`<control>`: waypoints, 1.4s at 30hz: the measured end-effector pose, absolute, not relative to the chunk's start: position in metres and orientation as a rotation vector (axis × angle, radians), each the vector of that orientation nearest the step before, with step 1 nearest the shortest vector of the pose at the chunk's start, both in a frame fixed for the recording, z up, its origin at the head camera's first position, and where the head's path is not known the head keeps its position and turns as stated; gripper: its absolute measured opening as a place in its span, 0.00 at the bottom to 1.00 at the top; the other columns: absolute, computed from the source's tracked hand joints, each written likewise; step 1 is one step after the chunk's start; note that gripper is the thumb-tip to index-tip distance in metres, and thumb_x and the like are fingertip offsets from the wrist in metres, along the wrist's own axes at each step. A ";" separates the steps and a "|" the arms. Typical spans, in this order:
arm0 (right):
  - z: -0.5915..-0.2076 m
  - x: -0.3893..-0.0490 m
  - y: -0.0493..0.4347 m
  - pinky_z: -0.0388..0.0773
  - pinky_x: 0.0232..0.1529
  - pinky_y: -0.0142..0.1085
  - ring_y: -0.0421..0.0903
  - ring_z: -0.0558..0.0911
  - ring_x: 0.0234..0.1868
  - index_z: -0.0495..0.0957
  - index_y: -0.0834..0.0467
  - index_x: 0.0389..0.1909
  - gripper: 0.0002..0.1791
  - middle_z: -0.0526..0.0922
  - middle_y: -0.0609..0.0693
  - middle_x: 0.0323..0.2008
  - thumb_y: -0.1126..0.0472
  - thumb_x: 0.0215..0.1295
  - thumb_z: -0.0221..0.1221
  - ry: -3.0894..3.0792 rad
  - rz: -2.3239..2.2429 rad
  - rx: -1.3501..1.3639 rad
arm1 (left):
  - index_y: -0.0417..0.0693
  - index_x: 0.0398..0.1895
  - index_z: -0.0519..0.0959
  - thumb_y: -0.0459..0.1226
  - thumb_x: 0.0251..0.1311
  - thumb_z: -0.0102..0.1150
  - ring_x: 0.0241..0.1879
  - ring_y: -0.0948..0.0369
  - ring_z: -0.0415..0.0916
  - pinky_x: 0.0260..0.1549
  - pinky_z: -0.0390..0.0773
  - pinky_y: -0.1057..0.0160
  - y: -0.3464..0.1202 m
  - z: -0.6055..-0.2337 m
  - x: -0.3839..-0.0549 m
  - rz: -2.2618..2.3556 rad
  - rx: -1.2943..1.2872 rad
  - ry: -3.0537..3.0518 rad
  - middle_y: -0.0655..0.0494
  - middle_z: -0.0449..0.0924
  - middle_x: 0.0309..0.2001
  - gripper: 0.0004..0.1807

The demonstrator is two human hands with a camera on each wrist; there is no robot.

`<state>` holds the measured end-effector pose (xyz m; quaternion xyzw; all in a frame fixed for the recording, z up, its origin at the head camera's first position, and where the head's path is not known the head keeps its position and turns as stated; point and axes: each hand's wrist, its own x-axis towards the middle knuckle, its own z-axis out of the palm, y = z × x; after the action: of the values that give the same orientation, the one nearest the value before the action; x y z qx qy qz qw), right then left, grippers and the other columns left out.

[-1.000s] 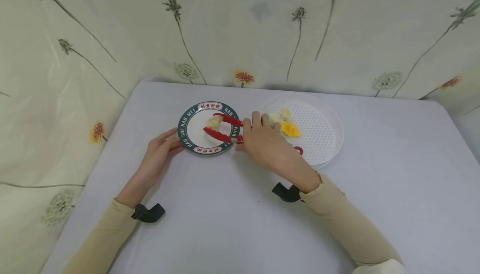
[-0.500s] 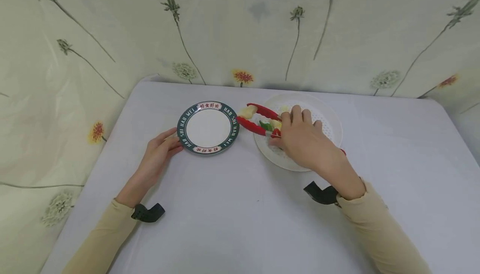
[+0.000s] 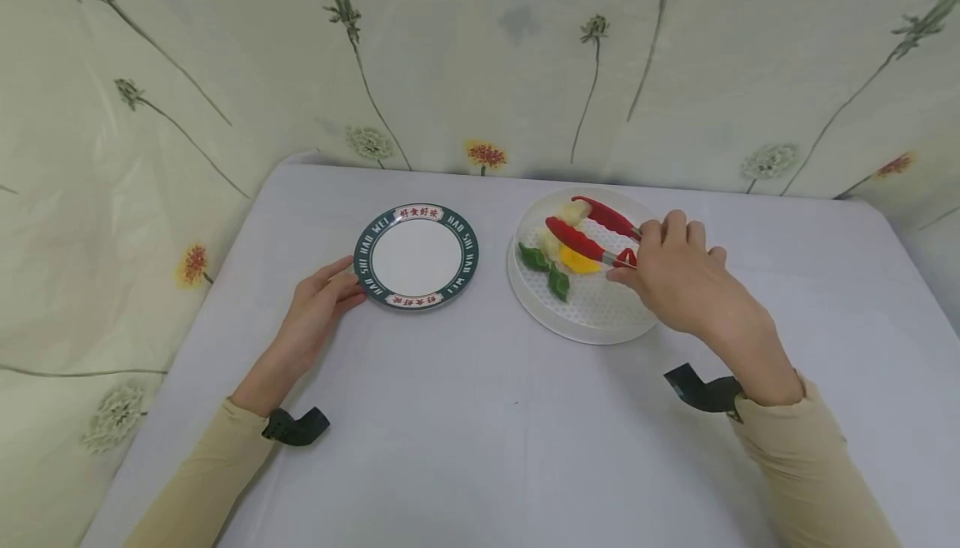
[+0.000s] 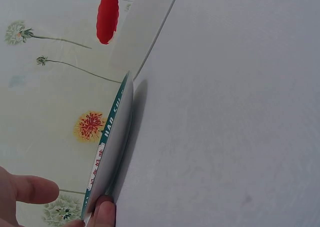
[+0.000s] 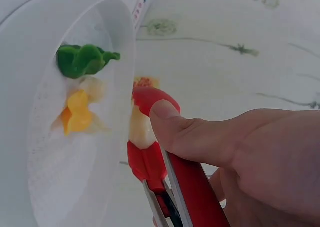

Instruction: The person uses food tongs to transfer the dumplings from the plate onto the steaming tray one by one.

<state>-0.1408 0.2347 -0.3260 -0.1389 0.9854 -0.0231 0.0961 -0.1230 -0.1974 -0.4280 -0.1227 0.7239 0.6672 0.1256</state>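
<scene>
My right hand [image 3: 690, 273] grips red-tipped kitchen tongs [image 3: 577, 240] over the white perforated round tray [image 3: 607, 306]. Between the tong tips is a pale lumpy piece [image 5: 142, 129], level with the tray's rim in the right wrist view. Lying in the tray are a yellow piece [image 3: 579, 260], a green leafy-looking piece [image 3: 558, 283] and another pale piece. On the left, my left hand [image 3: 311, 311] holds the near left edge of a white plate [image 3: 416, 256] with a green lettered rim. In the left wrist view, fingertips [image 4: 104, 214] reach under that rim while another finger stands off.
A white-covered table [image 3: 450, 423] carries the plate and tray side by side, with a small gap between them. Behind and to the left hangs a flower-printed sheet [image 3: 495, 65]. Both wrists wear black camera mounts [image 3: 701, 388].
My right hand has carried the tongs and the pale piece rightward, from over the plate to over the tray. My left hand and the plate have stayed in place.
</scene>
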 end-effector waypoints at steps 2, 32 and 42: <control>-0.327 -0.142 0.241 0.80 0.35 0.60 0.71 0.66 0.50 0.62 0.81 0.65 0.42 0.66 0.74 0.49 0.47 0.75 0.66 2.910 -0.072 -0.373 | 0.41 0.87 0.54 0.39 0.85 0.45 0.56 0.71 0.79 0.63 0.82 0.77 -0.198 -0.428 -0.123 1.943 -0.358 2.106 0.39 0.69 0.75 0.33; -0.356 -0.148 0.272 0.86 0.40 0.69 0.74 0.69 0.50 0.64 0.83 0.61 0.42 0.68 0.78 0.48 0.49 0.71 0.69 2.851 -0.019 -0.226 | 0.41 0.87 0.54 0.39 0.85 0.45 0.55 0.70 0.78 0.62 0.83 0.78 -0.197 -0.429 -0.123 1.941 -0.355 2.107 0.39 0.69 0.74 0.33; -0.358 -0.150 0.272 0.85 0.39 0.66 0.73 0.68 0.50 0.63 0.83 0.62 0.42 0.68 0.78 0.48 0.49 0.73 0.68 2.824 -0.051 -0.220 | 0.41 0.87 0.53 0.40 0.85 0.44 0.58 0.70 0.78 0.64 0.81 0.78 -0.198 -0.430 -0.122 1.944 -0.326 2.113 0.38 0.67 0.77 0.33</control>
<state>-0.1498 0.2723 -0.3583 -0.0766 0.9850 -0.0178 0.1536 -0.1225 -0.1984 -0.4297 -0.1120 0.7254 0.6674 0.1254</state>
